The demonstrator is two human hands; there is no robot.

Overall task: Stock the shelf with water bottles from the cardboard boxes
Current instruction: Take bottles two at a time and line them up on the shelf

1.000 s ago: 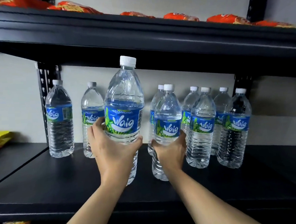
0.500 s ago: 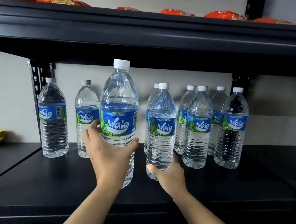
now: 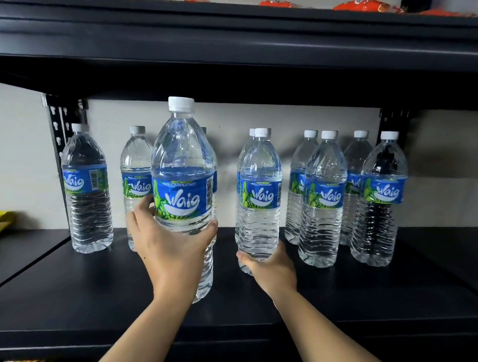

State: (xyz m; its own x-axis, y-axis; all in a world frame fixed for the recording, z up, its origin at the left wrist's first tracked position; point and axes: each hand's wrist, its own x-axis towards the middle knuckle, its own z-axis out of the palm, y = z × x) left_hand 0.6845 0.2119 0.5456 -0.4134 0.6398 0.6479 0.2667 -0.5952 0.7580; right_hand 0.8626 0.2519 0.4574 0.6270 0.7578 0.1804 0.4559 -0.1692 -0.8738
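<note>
Left grip: clasped around the middle of a clear plastic water bottle with blue-green label and white cap, thumb on one side and fingers on the other. That bottle is upright, in front of the row. Right grip: curled round the base of a second clear labelled bottle, upright at the black metal shelf. Other standing bottles flank both.

Right hand slid lower on its bottle.
Grip moved from under the label to the base; bottle now further back on the shelf.
</note>
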